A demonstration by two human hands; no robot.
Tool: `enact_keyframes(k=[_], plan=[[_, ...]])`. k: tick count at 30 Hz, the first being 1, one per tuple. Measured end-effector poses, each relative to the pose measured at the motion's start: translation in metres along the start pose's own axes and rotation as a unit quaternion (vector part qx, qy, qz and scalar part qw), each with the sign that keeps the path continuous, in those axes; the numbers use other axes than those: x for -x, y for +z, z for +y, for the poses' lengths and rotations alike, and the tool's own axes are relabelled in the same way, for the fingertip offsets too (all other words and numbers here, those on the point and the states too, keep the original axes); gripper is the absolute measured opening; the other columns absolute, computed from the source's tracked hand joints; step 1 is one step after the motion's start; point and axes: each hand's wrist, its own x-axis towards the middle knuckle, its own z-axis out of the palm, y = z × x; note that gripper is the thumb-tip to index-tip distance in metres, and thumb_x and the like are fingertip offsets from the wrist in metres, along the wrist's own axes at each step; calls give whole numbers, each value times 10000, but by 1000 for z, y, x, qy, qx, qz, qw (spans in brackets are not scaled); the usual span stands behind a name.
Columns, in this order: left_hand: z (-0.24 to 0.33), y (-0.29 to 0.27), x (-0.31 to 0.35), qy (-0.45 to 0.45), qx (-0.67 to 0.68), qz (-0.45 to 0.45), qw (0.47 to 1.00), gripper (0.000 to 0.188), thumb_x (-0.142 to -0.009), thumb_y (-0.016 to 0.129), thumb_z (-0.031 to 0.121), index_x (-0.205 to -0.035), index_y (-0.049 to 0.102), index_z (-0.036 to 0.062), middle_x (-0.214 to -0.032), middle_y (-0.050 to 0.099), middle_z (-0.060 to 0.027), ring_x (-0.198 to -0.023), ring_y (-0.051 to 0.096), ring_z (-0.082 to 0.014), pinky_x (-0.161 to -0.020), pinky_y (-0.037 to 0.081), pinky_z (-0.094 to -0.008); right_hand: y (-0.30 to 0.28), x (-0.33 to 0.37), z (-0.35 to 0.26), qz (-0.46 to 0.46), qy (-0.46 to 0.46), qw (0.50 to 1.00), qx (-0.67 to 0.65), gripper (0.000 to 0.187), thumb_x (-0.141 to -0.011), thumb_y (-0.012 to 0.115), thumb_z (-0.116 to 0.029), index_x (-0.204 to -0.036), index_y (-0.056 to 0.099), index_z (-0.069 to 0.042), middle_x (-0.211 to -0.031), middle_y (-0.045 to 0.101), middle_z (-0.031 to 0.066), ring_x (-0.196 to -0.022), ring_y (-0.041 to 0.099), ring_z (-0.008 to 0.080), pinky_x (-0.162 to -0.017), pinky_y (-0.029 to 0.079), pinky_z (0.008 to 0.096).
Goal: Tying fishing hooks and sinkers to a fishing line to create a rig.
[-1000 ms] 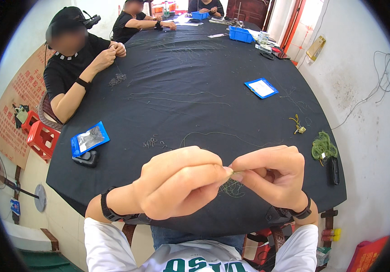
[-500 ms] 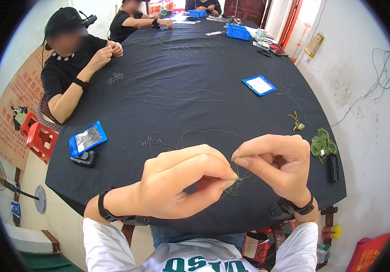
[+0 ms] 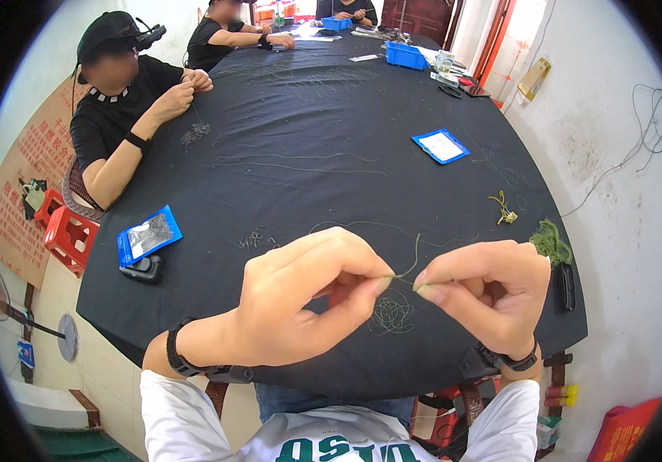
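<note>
My left hand (image 3: pixel 311 300) is closed in a pinch on a thin green line (image 3: pixel 416 250), whose short end curves up past the fingertips. Across a small gap, my right hand (image 3: pixel 492 296) pinches the same kind of line, and a short stretch runs between the two hands. Under the fingertips lies a loose coil of green line (image 3: pixel 391 314). Just beyond my left hand is a little pile of small dark fish hooks (image 3: pixel 254 240) on the black cloth, partly hidden by that hand.
At left, a blue packet of hooks (image 3: pixel 150 235) rests by a black case (image 3: pixel 143 269). Right of my hands are a green line bundle (image 3: pixel 551 242), a black handle (image 3: pixel 567 286) and a yellow tie (image 3: pixel 505 209). A blue-edged packet (image 3: pixel 440 146) lies farther off. Co-workers (image 3: pixel 127 100) sit along the left.
My hands have drawn slightly apart, the right one moving right and a little down. The line's end now stands up between them, and the coil shows more fully below.
</note>
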Motion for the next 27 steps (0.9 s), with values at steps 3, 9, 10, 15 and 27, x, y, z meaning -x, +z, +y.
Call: enact_keyframes(k=[3, 9, 10, 15, 27], plan=[[-1, 1, 0, -4, -7, 32, 999, 127, -735, 615, -93, -838, 608, -21, -747, 607, -65, -594, 577, -70, -490, 458, -180, 1, 0, -2, -18, -13, 1000, 6, 134, -718, 682, 27, -835, 688, -37, -537, 562, 2, -408, 397, 13, -388, 258, 186], [-4, 2, 1, -16, -5, 67, 998, 116, -743, 615, -90, -835, 607, -19, -751, 608, -59, -604, 582, -64, -489, 460, -176, 7, -1, 5, -25, -71, 996, 45, 161, -691, 690, 27, -835, 685, -44, -577, 598, 54, -420, 512, 104, -387, 344, 238], [-4, 2, 1, -16, -6, 68, 998, 116, -743, 615, -90, -835, 607, -19, -751, 608, -59, -604, 582, -64, -489, 460, -176, 8, -1, 6, -30, -85, 994, 60, 169, -681, 698, 22, -834, 683, -48, -571, 587, 65, -426, 529, 137, -389, 361, 254], [-3, 2, -1, 13, -33, 60, 998, 127, -736, 621, -97, -838, 600, -24, -752, 606, -70, -595, 579, -69, -481, 450, -178, 14, 0, 10, -13, -130, 986, 107, 198, -647, 715, 21, -828, 677, -52, -532, 534, 66, -416, 512, 165, -386, 358, 260], [-16, 14, 2, 229, -137, 19, 963, 233, -599, 679, -124, -812, 604, -70, -740, 602, -151, -568, 595, -219, -486, 489, -273, 4, -3, 8, 44, -138, 977, 157, 188, -637, 718, 15, -810, 679, -49, -533, 526, 62, -425, 503, 166, -404, 362, 265]])
